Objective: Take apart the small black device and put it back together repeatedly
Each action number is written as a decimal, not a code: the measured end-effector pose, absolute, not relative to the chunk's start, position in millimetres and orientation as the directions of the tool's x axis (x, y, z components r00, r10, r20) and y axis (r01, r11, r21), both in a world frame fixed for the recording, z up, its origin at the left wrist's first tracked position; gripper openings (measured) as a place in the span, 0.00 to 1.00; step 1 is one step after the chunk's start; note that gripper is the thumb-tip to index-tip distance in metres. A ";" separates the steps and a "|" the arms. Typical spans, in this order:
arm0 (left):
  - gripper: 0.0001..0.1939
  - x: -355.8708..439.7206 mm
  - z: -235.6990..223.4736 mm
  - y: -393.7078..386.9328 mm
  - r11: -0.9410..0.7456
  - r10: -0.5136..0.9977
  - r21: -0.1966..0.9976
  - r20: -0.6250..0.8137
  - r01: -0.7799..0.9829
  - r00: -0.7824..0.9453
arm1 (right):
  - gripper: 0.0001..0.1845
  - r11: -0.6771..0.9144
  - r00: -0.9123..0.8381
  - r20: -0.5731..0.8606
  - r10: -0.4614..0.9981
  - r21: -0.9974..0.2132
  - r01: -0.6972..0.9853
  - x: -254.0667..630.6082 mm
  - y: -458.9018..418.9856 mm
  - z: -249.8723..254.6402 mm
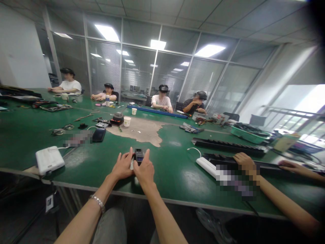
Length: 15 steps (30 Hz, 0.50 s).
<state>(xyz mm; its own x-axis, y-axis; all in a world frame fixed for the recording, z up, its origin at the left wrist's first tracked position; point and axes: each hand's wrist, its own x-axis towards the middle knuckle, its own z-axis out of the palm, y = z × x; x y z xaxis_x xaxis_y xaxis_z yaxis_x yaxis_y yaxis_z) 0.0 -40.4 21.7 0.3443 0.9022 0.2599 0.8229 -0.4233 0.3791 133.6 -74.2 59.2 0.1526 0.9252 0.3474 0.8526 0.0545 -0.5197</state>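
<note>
A small black device [138,154], boxy and of a kind I cannot make out, stands near the table's front edge between my hands. My right hand [146,170] is around its near right side, thumb across the front and index finger stretched up along the side. On the left, my left hand [123,166] lies close beside it with fingers apart and the index finger raised. A small whitish patch shows between the left fingers and the device. My left thumb is hidden.
A white adapter box [50,159] and a dark phone [99,134] lie to the left. Paper cups [127,121] stand farther back. On the right, a white power strip [207,167] lies near another person's hand [245,164] on a black rail. Several people sit across the green table [175,169].
</note>
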 end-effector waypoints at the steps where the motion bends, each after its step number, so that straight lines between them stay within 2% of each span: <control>1: 0.54 0.1 20.8 -39.7 -0.425 0.901 0.381 0.265 0.821 0.343 | 0.45 0.060 0.156 0.354 0.922 -0.529 0.847 133.7 -74.1 62.8; 8: 0.55 2.1 18.4 -35.5 -0.411 0.907 0.381 0.263 0.829 0.329 | 0.46 0.120 0.221 0.459 0.861 -0.604 0.788 153.1 -70.3 85.9; 15: 0.57 1.9 19.9 -36.3 -0.402 0.914 0.385 0.228 0.831 0.336 | 0.44 0.038 0.289 0.437 0.852 -0.603 0.797 192.0 -68.5 51.0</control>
